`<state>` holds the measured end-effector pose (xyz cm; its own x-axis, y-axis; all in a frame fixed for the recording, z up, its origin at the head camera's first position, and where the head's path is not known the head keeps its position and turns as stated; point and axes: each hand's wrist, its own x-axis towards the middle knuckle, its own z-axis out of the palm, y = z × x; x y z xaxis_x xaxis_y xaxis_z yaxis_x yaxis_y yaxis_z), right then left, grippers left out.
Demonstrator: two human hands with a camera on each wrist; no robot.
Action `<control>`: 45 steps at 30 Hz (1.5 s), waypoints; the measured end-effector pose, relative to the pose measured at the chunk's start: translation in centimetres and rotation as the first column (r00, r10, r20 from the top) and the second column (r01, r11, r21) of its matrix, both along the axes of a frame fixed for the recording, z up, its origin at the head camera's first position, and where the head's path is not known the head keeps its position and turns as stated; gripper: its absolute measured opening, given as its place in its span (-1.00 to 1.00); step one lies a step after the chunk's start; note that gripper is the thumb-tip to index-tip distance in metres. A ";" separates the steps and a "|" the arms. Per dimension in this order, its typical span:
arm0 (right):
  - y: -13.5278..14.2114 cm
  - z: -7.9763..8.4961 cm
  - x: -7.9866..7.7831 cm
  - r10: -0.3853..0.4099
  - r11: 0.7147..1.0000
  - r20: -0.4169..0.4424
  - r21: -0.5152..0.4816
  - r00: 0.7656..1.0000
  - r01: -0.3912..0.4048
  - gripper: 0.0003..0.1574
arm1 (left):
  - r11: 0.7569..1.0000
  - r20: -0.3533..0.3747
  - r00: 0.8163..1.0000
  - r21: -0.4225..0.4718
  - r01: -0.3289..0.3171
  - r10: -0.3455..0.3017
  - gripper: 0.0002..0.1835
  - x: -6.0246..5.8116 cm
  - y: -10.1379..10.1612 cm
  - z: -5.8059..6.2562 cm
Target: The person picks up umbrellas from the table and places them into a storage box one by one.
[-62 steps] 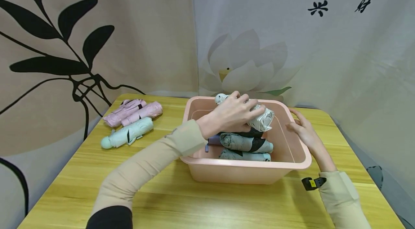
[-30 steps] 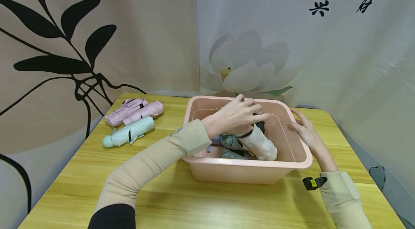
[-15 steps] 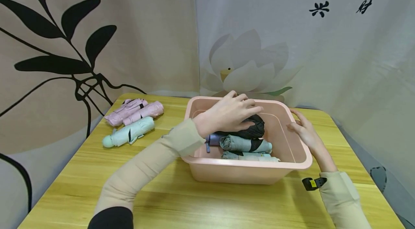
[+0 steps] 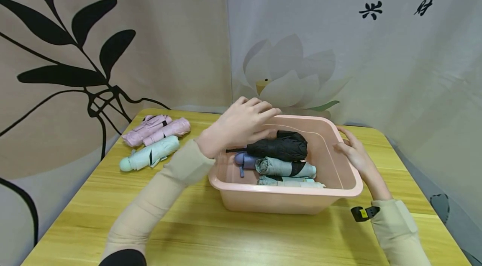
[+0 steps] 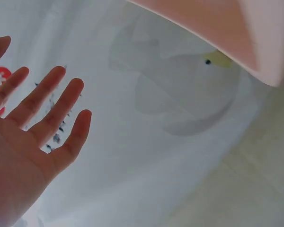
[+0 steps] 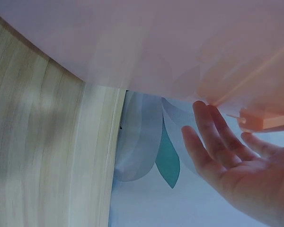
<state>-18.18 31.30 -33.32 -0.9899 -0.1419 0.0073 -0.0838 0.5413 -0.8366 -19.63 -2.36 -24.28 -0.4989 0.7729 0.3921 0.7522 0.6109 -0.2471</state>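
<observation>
Wood-grain table, pink plastic basin standing on it within both arms' reach, I suppose by intent. Inside, near to far: pale umbrella, teal umbrellas, violet umbrella, black umbrella; all furled, roughly parallel, which likely saves room. Right hand: fingers almost straight against the basin's outer wall, apparently steadying it. Left of the basin: mint umbrella, then two pink umbrellas, lying close, perhaps against rolling. Left hand: fingers spread, nothing held, above the basin's far left corner. Lotus-printed backdrop beyond.
</observation>
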 end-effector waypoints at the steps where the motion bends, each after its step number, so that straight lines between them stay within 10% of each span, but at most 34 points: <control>1: 0.0 0.0 0.0 0.001 1.000 -0.001 0.003 1.000 -0.001 -0.28 | 1.000 0.007 1.000 0.010 -0.010 0.010 -0.55 -0.1 -0.4 -0.1; 16: -0.2 0.1 0.1 -0.004 1.000 0.012 -0.005 1.000 0.004 -0.27 | 0.947 0.113 0.972 0.228 -0.226 0.205 -0.55 -1.8 -8.2 -5.2; 35: -0.2 0.1 0.2 -0.005 1.000 0.019 0.003 1.000 0.005 -0.27 | 0.829 0.312 0.850 0.245 -0.503 0.424 -0.53 -2.9 -17.0 -13.9; 45: -0.2 0.2 0.2 -0.008 1.000 0.020 0.013 1.000 0.007 -0.27 | 0.762 0.419 0.741 0.156 -0.628 0.525 -0.47 -3.3 -20.3 -15.7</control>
<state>-18.00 31.08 -33.12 -0.9908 -0.1343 -0.0142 -0.0629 0.5524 -0.8312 -22.94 -22.70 -40.02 -0.9483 0.1786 0.2623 0.2320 0.9541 0.1892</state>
